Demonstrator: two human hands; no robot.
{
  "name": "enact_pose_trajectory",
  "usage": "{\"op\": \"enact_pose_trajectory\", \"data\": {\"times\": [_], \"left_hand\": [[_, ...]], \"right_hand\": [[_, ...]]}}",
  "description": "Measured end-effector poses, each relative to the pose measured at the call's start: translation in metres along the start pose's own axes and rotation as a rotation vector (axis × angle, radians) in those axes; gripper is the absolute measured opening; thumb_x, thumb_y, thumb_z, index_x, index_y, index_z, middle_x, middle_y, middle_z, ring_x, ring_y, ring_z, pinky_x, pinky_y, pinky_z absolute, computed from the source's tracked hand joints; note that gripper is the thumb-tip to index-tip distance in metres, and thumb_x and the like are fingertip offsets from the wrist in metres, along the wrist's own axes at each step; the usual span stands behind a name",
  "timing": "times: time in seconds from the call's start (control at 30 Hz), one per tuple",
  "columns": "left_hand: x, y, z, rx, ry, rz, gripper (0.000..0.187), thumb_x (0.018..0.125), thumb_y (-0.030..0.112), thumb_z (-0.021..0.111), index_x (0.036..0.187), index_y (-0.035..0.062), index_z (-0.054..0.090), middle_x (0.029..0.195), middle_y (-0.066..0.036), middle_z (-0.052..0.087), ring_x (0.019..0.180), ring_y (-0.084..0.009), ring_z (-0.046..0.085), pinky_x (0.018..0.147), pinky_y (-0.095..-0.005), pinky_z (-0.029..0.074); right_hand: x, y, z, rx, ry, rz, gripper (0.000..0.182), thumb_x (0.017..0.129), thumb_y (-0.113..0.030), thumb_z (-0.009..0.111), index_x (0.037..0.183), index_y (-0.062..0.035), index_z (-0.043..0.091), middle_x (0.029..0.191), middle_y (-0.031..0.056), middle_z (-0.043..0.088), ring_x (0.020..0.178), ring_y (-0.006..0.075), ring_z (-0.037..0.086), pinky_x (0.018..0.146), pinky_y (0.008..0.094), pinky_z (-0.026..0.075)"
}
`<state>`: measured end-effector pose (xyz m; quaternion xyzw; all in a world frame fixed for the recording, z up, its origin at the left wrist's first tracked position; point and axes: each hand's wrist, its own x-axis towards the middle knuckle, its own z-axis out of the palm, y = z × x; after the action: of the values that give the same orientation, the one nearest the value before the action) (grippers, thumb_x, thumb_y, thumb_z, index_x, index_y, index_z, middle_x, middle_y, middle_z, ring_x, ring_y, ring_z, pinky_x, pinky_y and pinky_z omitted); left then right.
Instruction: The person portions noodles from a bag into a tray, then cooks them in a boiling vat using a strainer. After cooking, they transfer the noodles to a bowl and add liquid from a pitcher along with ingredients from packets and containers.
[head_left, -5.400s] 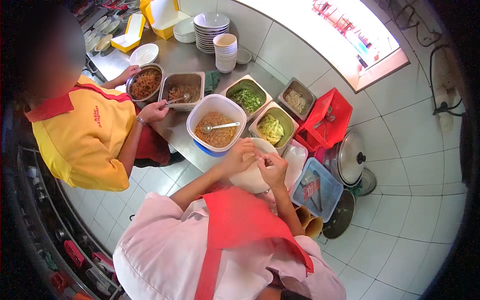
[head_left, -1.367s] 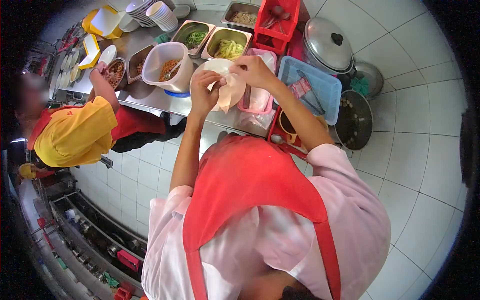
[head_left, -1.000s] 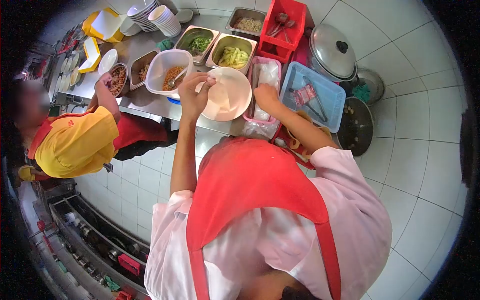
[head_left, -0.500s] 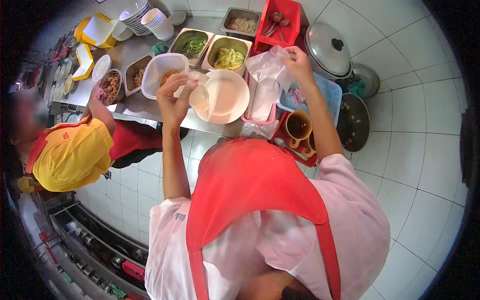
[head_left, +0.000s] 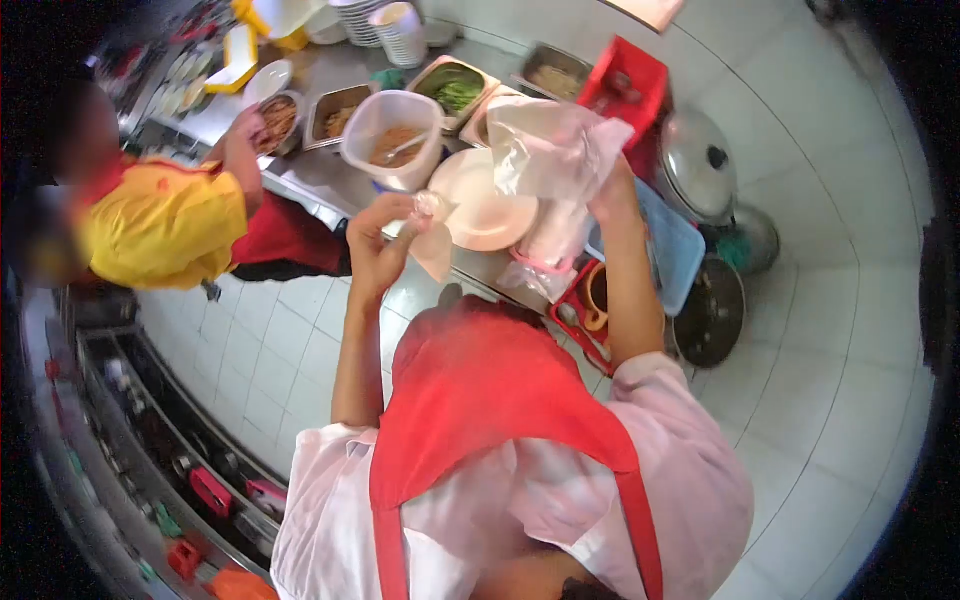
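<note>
My left hand point(head_left: 378, 250) pinches the gathered top of a small plastic bag point(head_left: 433, 250), which hangs just left of a pale round plate point(head_left: 485, 205). What the bag contains, if anything, is hard to make out. A larger clear plastic bag point(head_left: 545, 150) is held up by my right hand point(head_left: 615, 190), over the plate's right side; the fingers are partly hidden behind the film. Below that bag lies a stack of plastic bags point(head_left: 555, 235) in a pink tray.
A white tub point(head_left: 395, 150) with brown food and a spoon stands behind the plate, beside metal pans of greens point(head_left: 458, 90). To the right are a red bin point(head_left: 625, 90), a lidded pot point(head_left: 697, 165) and a blue crate point(head_left: 672, 255). A co-worker point(head_left: 165, 215) stands left.
My right hand has lifted the larger bag, which now spreads wider above the plate. My left hand keeps the small bag, now lower. The camera view has turned and shifted.
</note>
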<state>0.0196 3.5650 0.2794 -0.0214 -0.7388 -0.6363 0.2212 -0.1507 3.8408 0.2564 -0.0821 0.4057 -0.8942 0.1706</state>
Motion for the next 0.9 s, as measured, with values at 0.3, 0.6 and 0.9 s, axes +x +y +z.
{"op": "enact_pose_trajectory", "data": {"times": [0.3,0.6,0.9], "left_hand": [[-0.098,0.017,-0.083,0.256,0.271,-0.141,0.008,0.073,0.002,0.072,0.078,-0.0021,0.068,0.082,-0.009,0.066,0.078,-0.0169,0.060,0.073,-0.0281,0.046],[-0.190,0.002,-0.231,0.278,0.573,-0.187,0.008,0.074,0.006,0.071,0.075,-0.0013,0.068,0.077,-0.009,0.066,0.078,-0.0196,0.060,0.072,-0.0303,0.045],[-0.250,0.026,-0.418,0.594,0.625,-0.186,0.007,0.069,0.001,0.071,0.072,-0.0009,0.065,0.075,-0.010,0.066,0.075,-0.0235,0.061,0.070,-0.0328,0.046]], "right_hand": [[-0.031,0.108,0.095,-0.263,0.045,0.394,0.024,0.090,-0.013,0.047,0.113,-0.0092,0.055,0.092,0.0088,0.061,0.078,0.0197,0.062,0.064,0.0343,0.054],[-0.084,0.278,0.206,-0.067,-0.140,0.825,0.022,0.089,-0.016,0.047,0.099,0.0000,0.059,0.078,0.0104,0.059,0.056,0.0135,0.053,0.046,0.0219,0.041],[-0.090,0.415,0.399,-0.150,-0.200,0.928,0.031,0.089,-0.032,0.055,0.080,-0.0038,0.062,0.066,0.0032,0.055,0.057,0.0121,0.049,0.054,0.0257,0.039]]}}
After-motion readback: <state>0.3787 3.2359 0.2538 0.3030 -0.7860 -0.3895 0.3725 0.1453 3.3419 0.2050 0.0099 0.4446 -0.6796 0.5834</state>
